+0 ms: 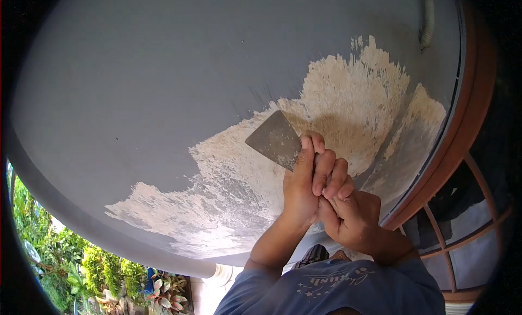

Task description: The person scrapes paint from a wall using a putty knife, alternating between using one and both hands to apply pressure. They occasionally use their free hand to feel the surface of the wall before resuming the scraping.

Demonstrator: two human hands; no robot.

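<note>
A broad metal scraper (274,140) lies with its blade against the wall, at the upper edge of a pale patch (353,97) where the grey paint (136,86) is gone. My left hand (302,184) grips it close to the blade, thumb along the tool. My right hand (348,203) is wrapped round the handle, its fingers pressed beside those of my left hand. Most of the handle is hidden by the fingers. Small flakes cling to the blade and my hands.
A brown frame and a paned window (462,228) stand at the right. A flexible conduit (428,21) hangs at the upper right. Green plants (103,269) grow at the lower left, beside pale floor tiles (201,298). Below is my blue shirt (348,288).
</note>
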